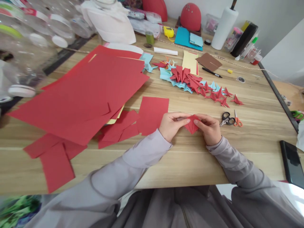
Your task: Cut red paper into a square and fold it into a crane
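Note:
A small folded piece of red paper (192, 125) is held between both hands just above the table. My left hand (171, 125) pinches its left side, the thumb lying on the top face. On the right side my right hand (209, 128) grips it the same way, thumb tip on the paper. Creases run down the middle of the piece, which narrows to a point toward my body. A flat red sheet (154, 114) lies just left of my left hand. Beyond the hands sits a cluster of red folded cranes (201, 85) with light blue ones (180, 85) among them.
Large red sheets (80, 91) cover the left of the table (190, 171), smaller red pieces (57, 161) at their edge. Black scissors (227, 119) and orange scissors (237, 120) lie right of my right hand. A phone (293, 163) rests at the right edge; plastic jars (59, 25) stand back left.

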Demonstrator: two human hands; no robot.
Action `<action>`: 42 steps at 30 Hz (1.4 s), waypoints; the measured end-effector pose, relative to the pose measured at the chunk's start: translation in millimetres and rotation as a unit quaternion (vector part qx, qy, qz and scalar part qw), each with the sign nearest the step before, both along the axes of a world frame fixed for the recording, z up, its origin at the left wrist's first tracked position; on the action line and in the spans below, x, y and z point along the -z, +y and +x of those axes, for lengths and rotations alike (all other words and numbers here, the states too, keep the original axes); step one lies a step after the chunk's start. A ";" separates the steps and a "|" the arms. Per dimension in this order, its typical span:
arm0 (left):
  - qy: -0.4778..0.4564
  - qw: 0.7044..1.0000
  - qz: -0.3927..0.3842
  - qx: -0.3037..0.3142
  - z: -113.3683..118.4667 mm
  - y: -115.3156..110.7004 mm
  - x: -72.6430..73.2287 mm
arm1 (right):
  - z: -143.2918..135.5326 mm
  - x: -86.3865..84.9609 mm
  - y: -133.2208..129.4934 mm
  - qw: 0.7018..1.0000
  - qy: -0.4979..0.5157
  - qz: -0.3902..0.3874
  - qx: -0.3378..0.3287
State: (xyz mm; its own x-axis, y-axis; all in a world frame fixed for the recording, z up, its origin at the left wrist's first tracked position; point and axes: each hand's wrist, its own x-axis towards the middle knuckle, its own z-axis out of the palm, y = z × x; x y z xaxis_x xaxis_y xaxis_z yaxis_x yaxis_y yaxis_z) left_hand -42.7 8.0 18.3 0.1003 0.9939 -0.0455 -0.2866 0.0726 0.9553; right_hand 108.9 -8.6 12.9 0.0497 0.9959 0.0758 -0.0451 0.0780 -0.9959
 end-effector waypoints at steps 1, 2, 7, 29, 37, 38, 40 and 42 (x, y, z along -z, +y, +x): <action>-0.007 1.000 -0.003 0.005 -0.2 0.5 0.3 | 0.0 0.6 0.2 1.000 0.003 0.002 0.001; -0.013 1.000 -0.007 0.012 -0.4 0.9 0.4 | 0.1 1.1 0.4 1.000 0.003 0.004 0.001; -0.041 0.999 -0.026 0.024 0.0 0.8 -1.1 | 1.9 5.0 1.6 1.000 0.010 -0.002 -0.011; -0.142 0.979 -0.147 0.027 0.5 1.0 -8.9 | 3.7 3.9 -0.3 1.000 0.011 -0.002 0.002; -0.017 0.994 -0.079 0.073 2.8 -2.6 -2.9 | 1.4 -4.8 -3.6 0.996 -0.069 0.058 0.010; 0.001 0.995 -0.072 0.068 2.7 -2.7 -2.4 | 1.6 -4.1 -3.4 0.997 -0.058 0.051 0.008; 0.030 0.996 -0.055 0.056 2.0 -2.5 -1.9 | 2.6 -1.7 -2.7 0.999 -0.021 0.026 -0.006; 0.055 0.997 -0.033 0.041 1.2 -2.1 -2.0 | 3.7 0.5 -1.9 1.000 0.014 -0.003 -0.027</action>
